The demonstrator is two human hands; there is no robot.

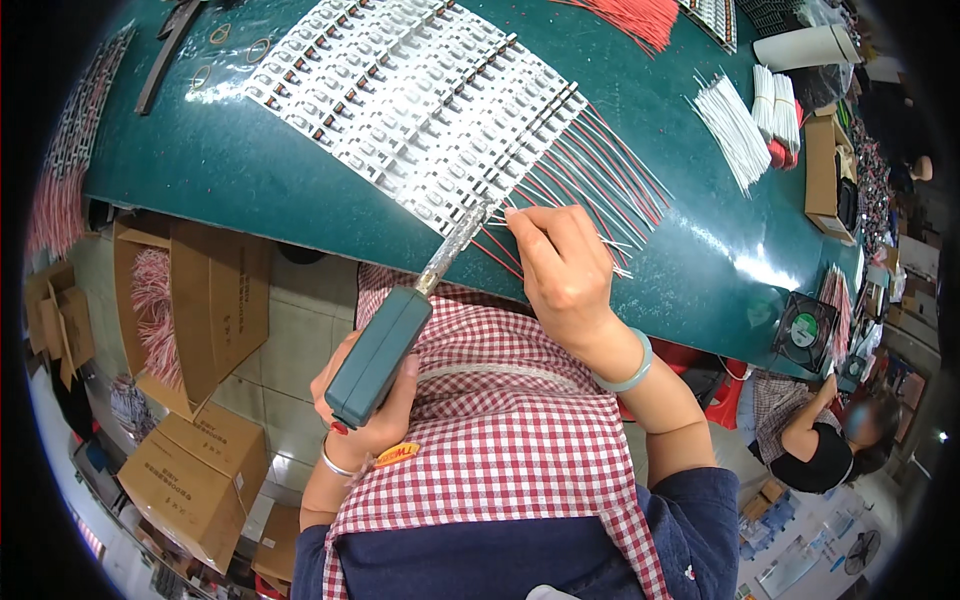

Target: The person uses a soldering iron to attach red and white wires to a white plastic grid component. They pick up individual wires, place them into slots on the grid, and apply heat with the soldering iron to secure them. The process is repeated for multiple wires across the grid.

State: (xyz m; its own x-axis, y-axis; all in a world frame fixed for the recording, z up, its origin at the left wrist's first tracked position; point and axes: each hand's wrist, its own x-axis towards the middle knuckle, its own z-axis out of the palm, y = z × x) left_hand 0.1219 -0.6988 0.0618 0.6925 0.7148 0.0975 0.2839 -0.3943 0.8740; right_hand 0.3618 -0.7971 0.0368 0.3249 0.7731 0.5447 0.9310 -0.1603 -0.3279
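A panel of white circuit boards (400, 100) with rows of small parts lies on the green table, tilted toward me. My left hand (375, 405) is wrapped around the green handle of a soldering iron (377, 350). The iron's metal barrel points up and away, its tip over the panel's near right corner. Just right of that tip, my right hand (565, 265) is closed in a pinch at the panel's edge. A thin wire seems to be between its fingertips, though most of it is hidden. Red and white wires (600, 175) fan out from the panel's right edge.
Bundles of white wires (735, 130) and red wires (640, 15) lie farther back on the table. At the right stands a small black fan (803, 330). Cardboard boxes (195, 480) fill the floor at left, one holding red and white wires (155, 310). A co-worker (810, 430) sits at right.
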